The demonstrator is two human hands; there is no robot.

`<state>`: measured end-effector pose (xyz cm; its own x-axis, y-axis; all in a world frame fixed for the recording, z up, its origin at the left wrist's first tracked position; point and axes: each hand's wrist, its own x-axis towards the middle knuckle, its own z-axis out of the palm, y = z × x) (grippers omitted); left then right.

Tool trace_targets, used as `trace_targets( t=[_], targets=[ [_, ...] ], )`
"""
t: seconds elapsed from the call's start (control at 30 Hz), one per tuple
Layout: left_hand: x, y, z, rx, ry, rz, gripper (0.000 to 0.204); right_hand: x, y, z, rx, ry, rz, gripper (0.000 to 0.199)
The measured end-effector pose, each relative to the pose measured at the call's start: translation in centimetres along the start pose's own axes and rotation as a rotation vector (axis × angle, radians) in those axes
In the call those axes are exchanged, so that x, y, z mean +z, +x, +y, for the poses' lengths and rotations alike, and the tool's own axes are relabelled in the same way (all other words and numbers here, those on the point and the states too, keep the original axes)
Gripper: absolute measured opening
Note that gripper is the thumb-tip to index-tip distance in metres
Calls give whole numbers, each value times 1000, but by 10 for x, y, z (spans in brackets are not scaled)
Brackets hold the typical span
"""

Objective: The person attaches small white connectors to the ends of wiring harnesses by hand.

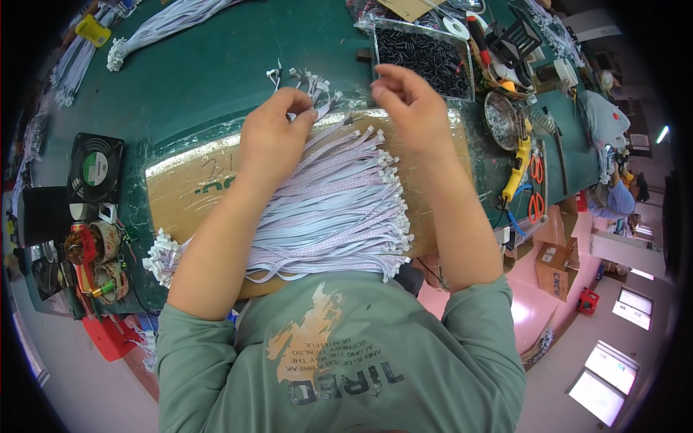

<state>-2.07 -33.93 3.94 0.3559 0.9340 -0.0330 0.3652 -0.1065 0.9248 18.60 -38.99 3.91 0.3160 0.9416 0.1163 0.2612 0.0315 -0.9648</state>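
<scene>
A thick row of white flat ribbon cables [332, 209] lies across a cardboard sheet [195, 169] in front of me, with small white connectors along its right side. My left hand [278, 137] is closed in a pinch at the far edge of the row, thumb against fingers, on a white ribbon cable [321, 137]. Beyond its fingertips lies a small cluster of white connector ends [315, 85]. My right hand [415, 108] hovers at the near left corner of a tray [473, 86] of small black tubes [419, 58]. Its fingers are curled, thumb and forefinger apart, with nothing visible between them.
Cable bundles [162, 32] lie at the far left of the green table [238, 54]. A black fan [96, 168] stands on the left, near a soldering-wire spool [105, 242]. On the right are a round metal dish [502, 119], a yellow-handled tool [517, 169] and orange-handled scissors [535, 187].
</scene>
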Motion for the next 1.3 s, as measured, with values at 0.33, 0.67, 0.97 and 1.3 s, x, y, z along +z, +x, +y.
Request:
trace_targets(
  t=[0.33, 0.67, 0.97, 1.3],
  targets=[
    [9, -6, -3, 149, 225, -65, 18, -27, 57, 10, -190, -1113, 67, 32],
    [14, -12, -13, 375, 489, -242, 27, -26, 67, 9, -149, -1088, 57, 23],
    [3, -3, -4, -216, -469, -410, 32, -37, 55, 3, -308, -917, 175, 20],
    [2, 0, -10, -284, -764, -335, 21, 1, -13, -34, 176, 188, -130, 22]
  ],
)
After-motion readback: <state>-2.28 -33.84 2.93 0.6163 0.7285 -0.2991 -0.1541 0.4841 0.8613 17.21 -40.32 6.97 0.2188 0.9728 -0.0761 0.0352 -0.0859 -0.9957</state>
